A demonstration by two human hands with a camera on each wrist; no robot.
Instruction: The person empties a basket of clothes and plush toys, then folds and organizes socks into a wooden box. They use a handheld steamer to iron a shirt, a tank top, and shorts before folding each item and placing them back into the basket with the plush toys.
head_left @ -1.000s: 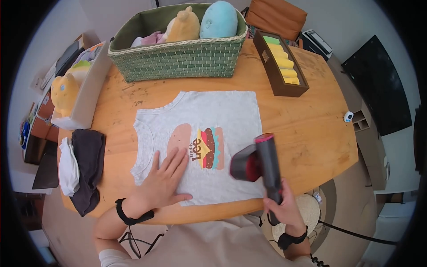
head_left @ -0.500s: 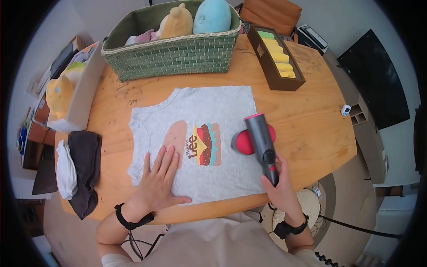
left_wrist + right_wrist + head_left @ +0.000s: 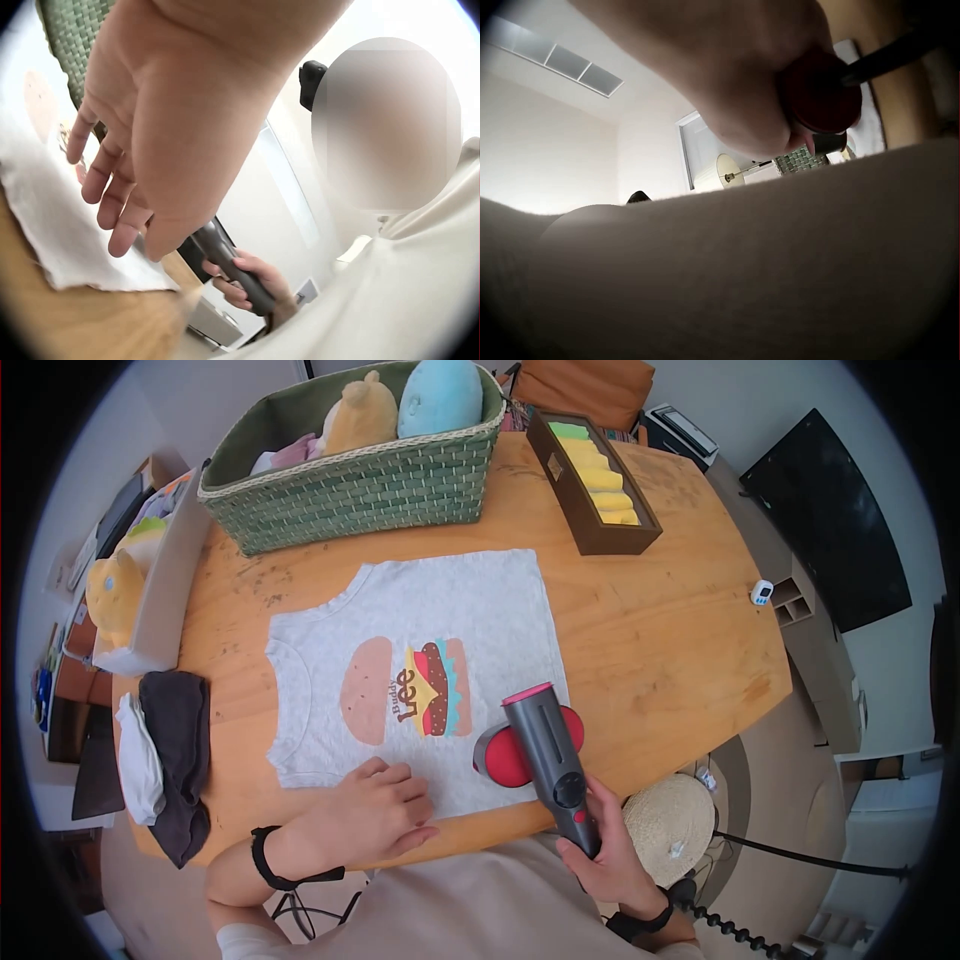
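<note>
A grey sleeveless shirt (image 3: 500, 620) with a burger print lies spread on the wooden table. My right hand (image 3: 612, 850) grips the handle of a dark grey and red handheld steamer (image 3: 545, 745), whose head is over the shirt's lower right part. My left hand (image 3: 385, 810) is at the shirt's near edge, its fingers loosely bent and holding nothing. In the left wrist view the left hand's fingers (image 3: 112, 176) hang relaxed above the shirt (image 3: 60, 217). The right wrist view shows the right hand (image 3: 757, 82) round the handle's red end (image 3: 821, 97).
A green woven basket (image 3: 350, 495) with plush toys stands at the back. Right of it is a brown box (image 3: 620, 540) of yellow and green rolled items. On the left are a white bin (image 3: 165, 600) and dark folded cloth (image 3: 180, 740) beside white cloth (image 3: 137, 760). A straw hat (image 3: 670, 825) is below the table's right side.
My left hand has drawn back from the print toward the shirt's near edge, its fingers now bent. The steamer has moved left and nearer in my right hand. The head view has shifted.
</note>
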